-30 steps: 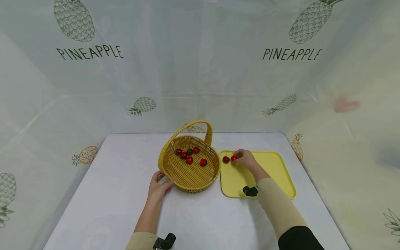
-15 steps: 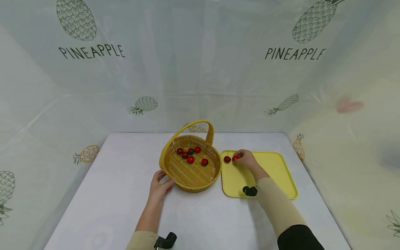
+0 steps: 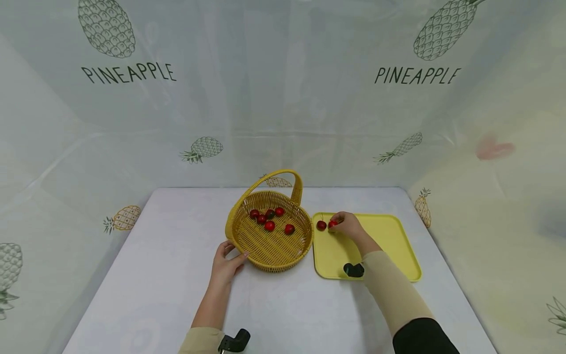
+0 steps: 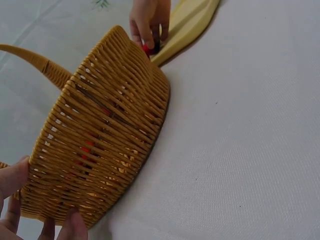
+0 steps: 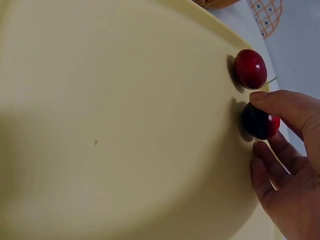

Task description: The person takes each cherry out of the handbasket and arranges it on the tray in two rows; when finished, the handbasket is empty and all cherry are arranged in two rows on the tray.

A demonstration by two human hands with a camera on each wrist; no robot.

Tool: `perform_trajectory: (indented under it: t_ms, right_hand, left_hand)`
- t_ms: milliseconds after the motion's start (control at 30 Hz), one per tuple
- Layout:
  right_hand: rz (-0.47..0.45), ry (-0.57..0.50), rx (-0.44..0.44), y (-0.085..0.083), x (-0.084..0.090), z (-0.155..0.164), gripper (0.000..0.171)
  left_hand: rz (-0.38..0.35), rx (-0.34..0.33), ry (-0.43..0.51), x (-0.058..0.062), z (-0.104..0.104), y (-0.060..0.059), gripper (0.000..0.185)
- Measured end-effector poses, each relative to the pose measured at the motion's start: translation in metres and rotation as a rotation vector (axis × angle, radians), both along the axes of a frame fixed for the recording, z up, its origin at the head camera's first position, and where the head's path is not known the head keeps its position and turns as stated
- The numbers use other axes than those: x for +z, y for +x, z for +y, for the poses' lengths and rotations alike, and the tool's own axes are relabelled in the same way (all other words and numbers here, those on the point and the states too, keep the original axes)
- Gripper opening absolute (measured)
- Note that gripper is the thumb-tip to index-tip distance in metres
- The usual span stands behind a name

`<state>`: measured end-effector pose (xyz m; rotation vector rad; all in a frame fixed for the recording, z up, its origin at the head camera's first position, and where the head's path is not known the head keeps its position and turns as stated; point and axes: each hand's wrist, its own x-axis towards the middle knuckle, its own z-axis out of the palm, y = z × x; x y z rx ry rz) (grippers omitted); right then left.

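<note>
My left hand (image 3: 225,265) holds the near-left side of a yellow wicker basket (image 3: 274,253) with an arched handle, thumb at the rim and fingertips against the woven wall in the left wrist view. Several red and dark red cherries (image 3: 269,226) lie inside the basket. Over the back left corner of a yellow tray (image 3: 384,246), my right hand (image 3: 349,227) pinches a cherry (image 5: 260,121), half dark and half bright red, between thumb and fingers. Beside it on the tray sits another dark red cherry (image 5: 250,69) with a thin green stem.
The basket stands right beside the tray's left edge on a white-covered table (image 3: 177,275). A pale curtain (image 3: 283,98) printed with pineapples hangs behind the table and along its sides.
The view shifts very slightly. Both hands keep their places, the left at the basket and the right at the cherry on the tray.
</note>
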<state>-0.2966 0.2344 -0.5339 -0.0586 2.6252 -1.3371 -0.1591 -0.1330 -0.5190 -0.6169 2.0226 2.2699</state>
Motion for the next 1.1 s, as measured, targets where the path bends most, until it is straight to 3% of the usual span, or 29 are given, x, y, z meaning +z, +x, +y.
perform_trajectory:
  t_ms: [467, 800, 1100]
  right_hand:
    - [-0.029, 0.04, -0.031, 0.0, 0.004, 0.001, 0.03]
    - [-0.012, -0.005, 0.041, 0.004, 0.032, 0.001, 0.032]
    - [-0.003, -0.014, 0.118, 0.006, 0.058, -0.017, 0.034]
  left_hand:
    - [0.0, -0.004, -0.004, -0.001, 0.001, 0.0, 0.06]
    - [-0.007, -0.007, -0.011, 0.0, 0.0, 0.0, 0.061]
    - [-0.001, -0.007, -0.014, -0.001, 0.0, 0.0, 0.063]
